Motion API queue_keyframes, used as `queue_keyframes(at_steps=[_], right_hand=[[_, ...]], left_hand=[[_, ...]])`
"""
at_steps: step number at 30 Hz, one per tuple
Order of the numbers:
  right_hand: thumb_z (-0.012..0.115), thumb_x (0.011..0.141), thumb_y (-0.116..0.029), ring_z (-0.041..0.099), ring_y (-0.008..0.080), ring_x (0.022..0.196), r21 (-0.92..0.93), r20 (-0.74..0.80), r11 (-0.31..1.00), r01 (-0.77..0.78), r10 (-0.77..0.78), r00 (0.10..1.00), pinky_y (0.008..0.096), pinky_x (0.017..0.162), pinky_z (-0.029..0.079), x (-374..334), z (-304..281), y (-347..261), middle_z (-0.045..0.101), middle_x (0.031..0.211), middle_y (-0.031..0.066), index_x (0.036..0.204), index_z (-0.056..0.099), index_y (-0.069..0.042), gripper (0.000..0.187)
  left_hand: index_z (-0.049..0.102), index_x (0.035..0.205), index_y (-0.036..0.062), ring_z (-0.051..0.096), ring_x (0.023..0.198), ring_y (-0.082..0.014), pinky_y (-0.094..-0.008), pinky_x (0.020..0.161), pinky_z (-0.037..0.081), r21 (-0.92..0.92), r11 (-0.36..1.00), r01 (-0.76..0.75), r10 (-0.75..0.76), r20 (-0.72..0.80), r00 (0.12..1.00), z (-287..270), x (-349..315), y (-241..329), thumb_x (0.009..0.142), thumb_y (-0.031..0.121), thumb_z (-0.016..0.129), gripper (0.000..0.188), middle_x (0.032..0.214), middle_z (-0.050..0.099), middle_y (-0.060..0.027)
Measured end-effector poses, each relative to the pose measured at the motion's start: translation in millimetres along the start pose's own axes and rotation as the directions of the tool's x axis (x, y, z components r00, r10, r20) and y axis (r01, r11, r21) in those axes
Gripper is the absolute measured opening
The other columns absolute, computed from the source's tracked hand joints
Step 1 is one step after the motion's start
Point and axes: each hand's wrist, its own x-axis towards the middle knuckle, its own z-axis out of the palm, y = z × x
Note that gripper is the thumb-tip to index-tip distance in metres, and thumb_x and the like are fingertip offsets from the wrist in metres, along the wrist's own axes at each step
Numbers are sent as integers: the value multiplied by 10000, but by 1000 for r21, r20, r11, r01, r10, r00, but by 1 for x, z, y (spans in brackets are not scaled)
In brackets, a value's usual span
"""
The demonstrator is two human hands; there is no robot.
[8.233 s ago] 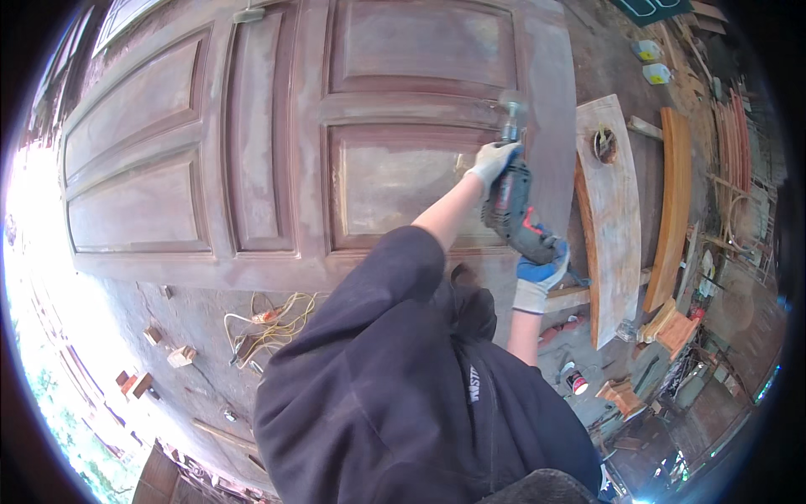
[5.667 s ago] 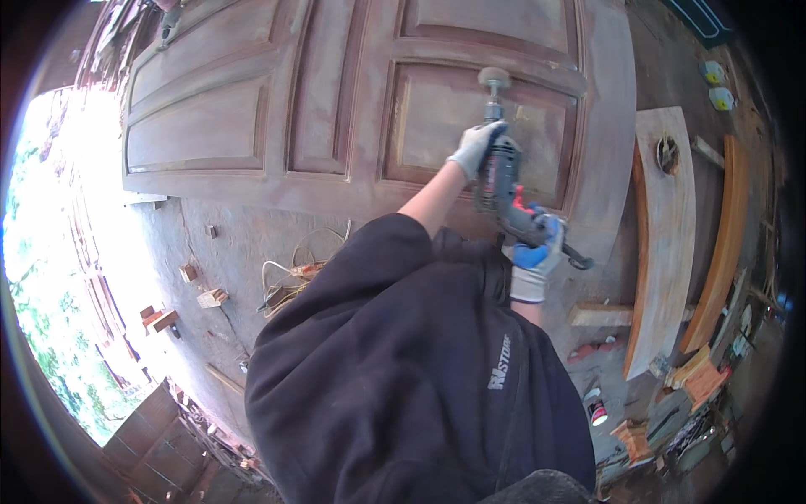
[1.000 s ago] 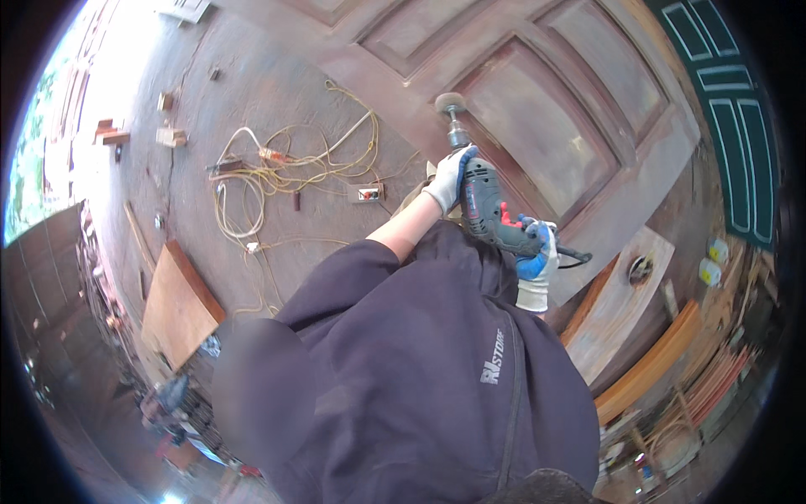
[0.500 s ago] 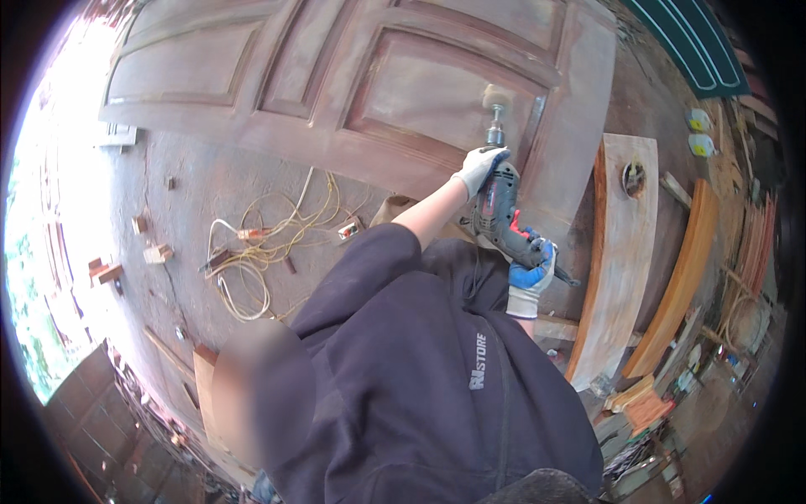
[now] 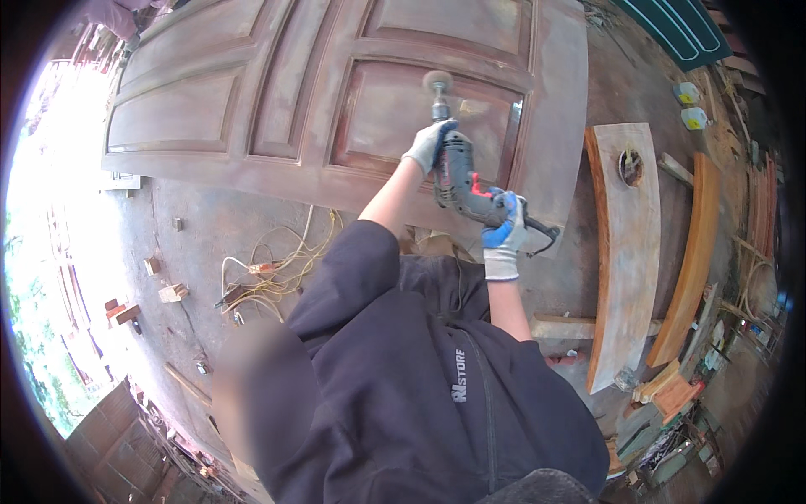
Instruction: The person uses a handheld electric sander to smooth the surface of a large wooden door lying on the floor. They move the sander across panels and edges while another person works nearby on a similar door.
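Both my hands, in white and blue work gloves, hold a dark grey power drill (image 5: 459, 172) with a red trigger area. My left hand (image 5: 430, 145) wraps round its front end just behind the chuck. At the rear handle, my right hand (image 5: 505, 225) grips, with the cord trailing beside it. A round sanding wheel (image 5: 437, 81), blurred as if spinning, sits at the drill's tip. It is over the upper edge of a recessed panel in a brown wooden door (image 5: 327, 176); whether it touches the wood I cannot tell.
Tangled yellow and white cords (image 5: 269, 281) lie on the concrete floor to the left, with small wood blocks (image 5: 172, 293) beyond. A wide pale plank (image 5: 625, 252) and a curved wooden piece (image 5: 690, 260) lie to the right. Two plastic jugs (image 5: 693, 118) stand farther back, near a dark green panel (image 5: 676, 29).
The drill and both hands have moved left and away from me across the door panel, the wheel going from the panel's right side toward its upper middle. My grip stays the same.
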Motion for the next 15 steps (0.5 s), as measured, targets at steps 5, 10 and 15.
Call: queue_keyframes(at_steps=[5,10,15], right_hand=[[595,893,-131,605,183,847,-67,82,992,-105,111,990,318,839,458,12,48,26,616,810,62,800,553,-67,120],[598,887,-145,599,194,867,-68,56,995,-71,75,996,332,870,445,4,43,27,608,806,63,801,547,-66,128],[548,913,-171,588,203,896,-78,-88,995,65,-72,993,349,879,442,-8,4,0,598,837,73,832,543,-59,139]], left_hand=[[649,921,52,627,666,-213,-353,647,526,-56,998,27,-31,-70,997,-64,15,31,848,336,644,293,787,663,-82],[646,968,48,623,670,-193,-344,618,513,-127,985,118,-120,-6,993,-62,18,28,802,340,713,343,802,652,-72],[660,992,12,607,705,-175,-329,655,494,176,984,6,-20,79,997,8,19,1,780,418,708,460,841,650,-72]])
